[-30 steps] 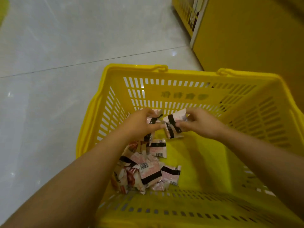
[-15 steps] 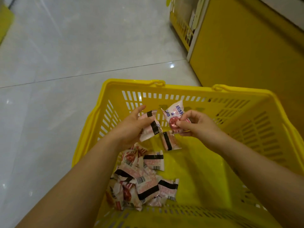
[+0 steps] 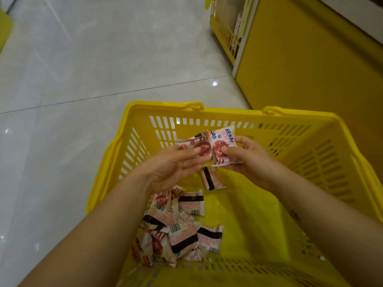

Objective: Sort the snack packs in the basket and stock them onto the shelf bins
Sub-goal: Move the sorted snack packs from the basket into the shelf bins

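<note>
A yellow plastic basket with slotted walls and a smooth rim sits on a glossy pale tiled floor. Both hands are raised above its far end, each holding one small, flat, crinkly foil snack pack.

The left hand pinches the left pack between its thumb and curled fingers. This pack is tilted, and a round reddish picture shows on its pinkish-white face. The right hand grips the right pack, with the thumb pressed on the front and the fingers curled behind. Its printed face is turned up, with blue lettering above a red disc. The two packs touch edge to edge.

Just beneath them a loose pack with a black band lies on the basket's floor. A pile of packs, pink with black stripes and barcodes, is heaped in the near left corner.

Beyond the basket stands a matte yellow shelf unit, with a wire bin at its far end.
</note>
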A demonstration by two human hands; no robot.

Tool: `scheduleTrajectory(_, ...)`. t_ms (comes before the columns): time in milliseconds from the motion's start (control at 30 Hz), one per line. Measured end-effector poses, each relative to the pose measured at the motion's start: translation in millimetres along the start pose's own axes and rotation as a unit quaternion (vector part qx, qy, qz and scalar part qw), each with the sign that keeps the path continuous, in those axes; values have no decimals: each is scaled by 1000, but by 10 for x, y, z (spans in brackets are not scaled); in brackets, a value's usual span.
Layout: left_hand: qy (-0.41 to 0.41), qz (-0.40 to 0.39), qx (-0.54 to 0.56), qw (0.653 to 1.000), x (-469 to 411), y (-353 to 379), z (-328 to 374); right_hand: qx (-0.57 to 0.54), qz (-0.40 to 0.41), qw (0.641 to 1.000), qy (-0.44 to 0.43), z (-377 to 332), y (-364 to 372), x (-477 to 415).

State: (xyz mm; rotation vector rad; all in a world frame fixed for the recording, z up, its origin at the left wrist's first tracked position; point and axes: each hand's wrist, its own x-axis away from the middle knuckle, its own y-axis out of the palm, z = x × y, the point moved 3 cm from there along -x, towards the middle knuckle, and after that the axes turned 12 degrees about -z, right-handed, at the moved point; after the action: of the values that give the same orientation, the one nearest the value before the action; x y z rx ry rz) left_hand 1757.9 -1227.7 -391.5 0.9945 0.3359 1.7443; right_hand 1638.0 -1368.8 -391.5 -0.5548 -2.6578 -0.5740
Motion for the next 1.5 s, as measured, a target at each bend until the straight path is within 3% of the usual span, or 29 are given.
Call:
scheduleTrajectory(100,-28,102,-166,980,8,-18,-6,13,10,1000,0,-27,-11,12)
scheduleTrajectory(167,-45,128,-287,948,20,-27,0,23,7,1000,-9,-47,0,20)
scheduleTrajectory(233,-34,136,-340,930,22,-12,22,33,3,999,-22,-73,25,28)
scheduleTrajectory(400,-18,108,-198,974,8,75,84,99,-47,993,-44,-178,115,46)
scheduleTrajectory(467,-20,74,-219,973,54,71,117,141,-61,986,-57,-244,145,63)
scheduleTrajectory(600,-32,70,-431,899,220,40,266,233,-53,967,-92,-465,129,82)
scheduleTrajectory(700,24,117,-488,864,299,65,426,231,-54,966,-106,-599,115,91)
scheduleTrajectory(800,72,123,-482,864,321,114,493,198,-68,971,-114,-624,172,103)
scheduleTrajectory(900,135,126,-410,893,319,172,481,104,-95,983,-116,-590,281,105)
scheduleTrajectory(1033,215,180,-162,946,294,219,394,20,-75,987,-138,-537,484,78)
scheduleTrajectory(1167,296,227,11,928,331,268,386,49,15,981,-189,-479,716,42)
scheduleTrajectory(1267,327,194,-84,921,395,361,388,124,60,966,-220,-447,902,60)
scheduleTrajectory(1367,327,149,-164,919,500,364,399,161,43,960,-225,-388,1061,104)
scheduleTrajectory(1433,339,183,-210,899,665,249,486,177,40,960,-214,-327,1099,133)
scheduleTrajectory(1500,357,232,-245,871,862,105,614,216,20,965,-146,-196,1113,158)
